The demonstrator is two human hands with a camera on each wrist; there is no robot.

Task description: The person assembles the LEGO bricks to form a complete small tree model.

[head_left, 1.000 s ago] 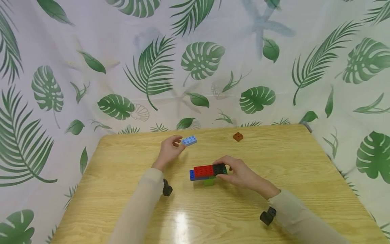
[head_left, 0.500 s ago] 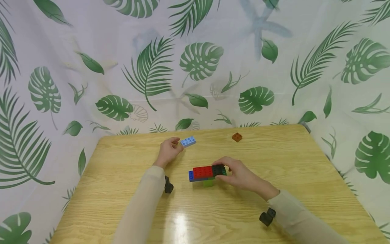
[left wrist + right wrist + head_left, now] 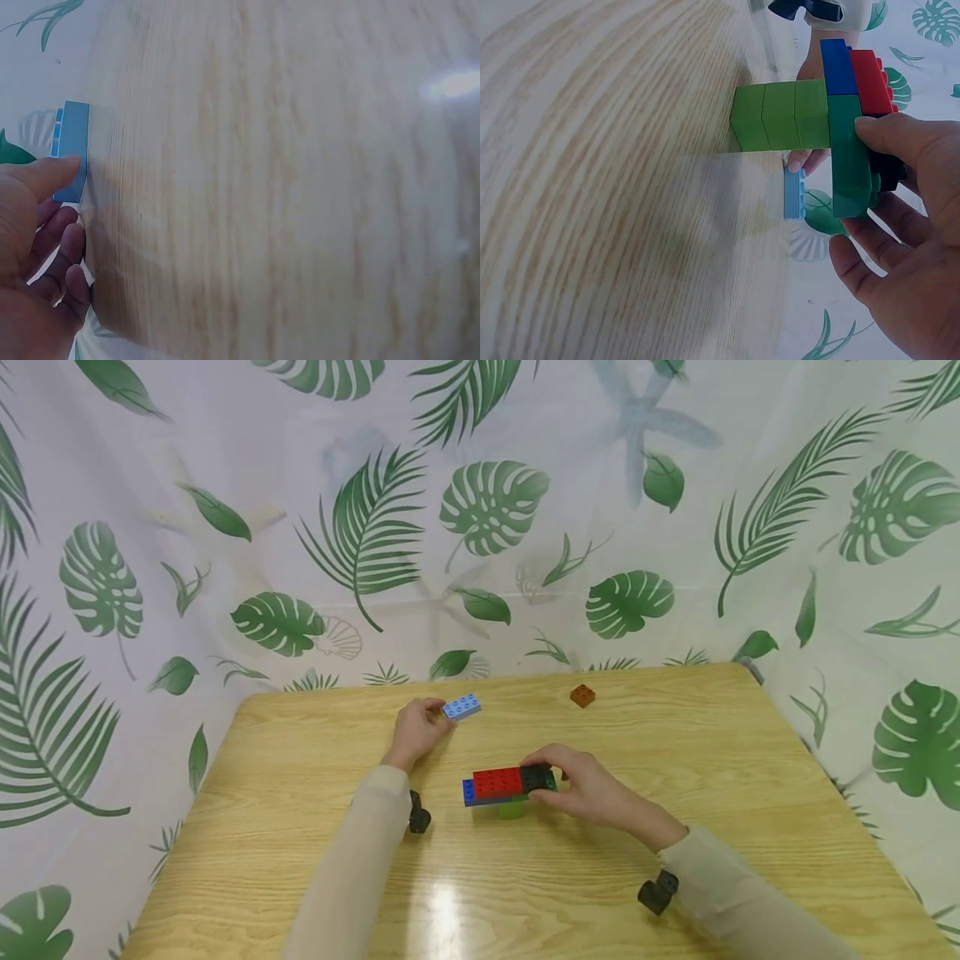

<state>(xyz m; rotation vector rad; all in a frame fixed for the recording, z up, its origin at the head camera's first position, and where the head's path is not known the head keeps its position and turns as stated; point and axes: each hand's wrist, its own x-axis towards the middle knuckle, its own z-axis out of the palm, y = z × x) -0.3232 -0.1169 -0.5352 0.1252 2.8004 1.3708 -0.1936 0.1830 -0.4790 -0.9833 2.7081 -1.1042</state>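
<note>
In the head view my left hand [image 3: 416, 729] pinches the left end of a light blue building brick [image 3: 461, 707] with two rows of studs, low over the far part of the table. The left wrist view shows the thumb [image 3: 52, 176] pressed along the side of that brick. My right hand [image 3: 585, 785] holds the right end of a brick structure, its fingers and thumb around the black brick [image 3: 536, 776] on top. Beside the black one sits a red brick [image 3: 497, 782]. Under them lie a blue brick [image 3: 838, 67] and a dark green brick [image 3: 847, 161], on a column of lime green bricks [image 3: 780, 116].
A small brown brick [image 3: 582, 695] lies near the table's back edge. The wooden table [image 3: 750, 760] meets a leaf-patterned cloth [image 3: 525, 527] behind and at the sides. Black cameras [image 3: 657, 893] are worn on both wrists.
My left forearm has swung slightly to the right, while the left hand stays at the light blue brick. The right hand keeps its hold on the structure.
</note>
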